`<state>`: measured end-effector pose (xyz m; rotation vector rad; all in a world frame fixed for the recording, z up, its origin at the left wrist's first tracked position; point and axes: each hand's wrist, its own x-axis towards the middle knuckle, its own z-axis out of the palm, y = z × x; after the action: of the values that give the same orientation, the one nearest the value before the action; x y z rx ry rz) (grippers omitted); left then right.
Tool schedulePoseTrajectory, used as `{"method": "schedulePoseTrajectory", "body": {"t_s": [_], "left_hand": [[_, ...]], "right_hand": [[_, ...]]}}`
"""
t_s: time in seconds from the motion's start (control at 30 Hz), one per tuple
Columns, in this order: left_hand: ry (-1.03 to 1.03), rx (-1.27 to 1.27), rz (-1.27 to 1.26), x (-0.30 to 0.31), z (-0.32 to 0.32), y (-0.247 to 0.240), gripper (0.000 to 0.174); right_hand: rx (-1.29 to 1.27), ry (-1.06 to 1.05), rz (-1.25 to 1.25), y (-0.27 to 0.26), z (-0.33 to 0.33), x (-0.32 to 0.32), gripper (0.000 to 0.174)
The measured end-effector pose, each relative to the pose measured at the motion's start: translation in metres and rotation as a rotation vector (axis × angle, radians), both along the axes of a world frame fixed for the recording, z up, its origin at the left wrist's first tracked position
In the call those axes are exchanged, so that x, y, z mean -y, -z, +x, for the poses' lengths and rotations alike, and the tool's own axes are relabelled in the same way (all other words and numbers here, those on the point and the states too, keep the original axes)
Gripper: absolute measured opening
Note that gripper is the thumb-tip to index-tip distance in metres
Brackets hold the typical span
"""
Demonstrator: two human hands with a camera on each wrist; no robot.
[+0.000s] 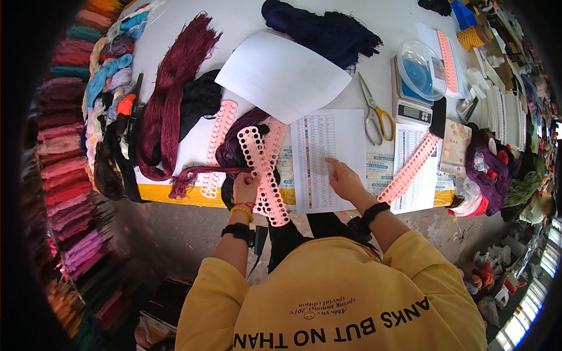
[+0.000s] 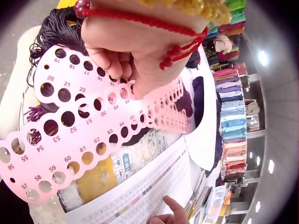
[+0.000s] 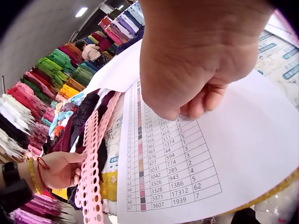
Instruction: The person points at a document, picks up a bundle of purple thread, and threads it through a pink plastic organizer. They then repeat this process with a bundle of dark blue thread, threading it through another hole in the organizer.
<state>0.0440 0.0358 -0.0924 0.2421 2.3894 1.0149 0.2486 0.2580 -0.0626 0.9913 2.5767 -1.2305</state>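
My left hand pinches the edge of a pink perforated thread card with numbered holes, which lies aslant over another pink card. In the left wrist view the thumb lies on the card and the other fingers curl beside it. Dark purple thread lies partly hidden under the cards. My right hand is over a printed chart with rows of numbers and a column of colour swatches. Its index finger points out straight at the rows, while the other fingers bend under the palm.
Maroon and navy thread hanks lie behind, with a blank white sheet between. To the right are scissors, a digital scale under a plastic tub, and another pink card. Coloured hanks line the left.
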Motion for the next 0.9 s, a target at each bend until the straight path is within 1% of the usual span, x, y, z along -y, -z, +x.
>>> {"method": "schedulePoseTrajectory", "body": {"t_s": [0.27, 0.4, 0.5, 0.6, 0.77, 0.9], "left_hand": [[0.001, 0.004, -0.023, 0.0, -0.001, 0.001, 0.026], [-0.002, 0.016, 0.017, 0.002, -0.001, 0.004, 0.023], [0.007, 0.046, 0.058, 0.005, -0.004, 0.005, 0.02], [0.019, 0.056, 0.059, 0.006, -0.006, 0.003, 0.018], [0.02, 0.124, 0.066, 0.008, -0.009, 0.004, 0.018], [0.074, 0.171, 0.075, 0.009, -0.012, -0.004, 0.018]], "right_hand": [[0.001, -0.005, -0.001, 0.003, 0.001, 0.0, 0.048], [-0.008, 0.003, -0.009, 0.0, -0.001, 0.0, 0.047], [-0.008, 0.034, -0.022, -0.001, -0.002, 0.0, 0.042], [0.075, 0.059, -0.087, -0.003, -0.004, -0.002, 0.035], [0.014, 0.081, -0.07, 0.001, -0.001, -0.002, 0.023], [-0.034, 0.079, -0.032, 0.009, 0.004, -0.002, 0.015]]}}
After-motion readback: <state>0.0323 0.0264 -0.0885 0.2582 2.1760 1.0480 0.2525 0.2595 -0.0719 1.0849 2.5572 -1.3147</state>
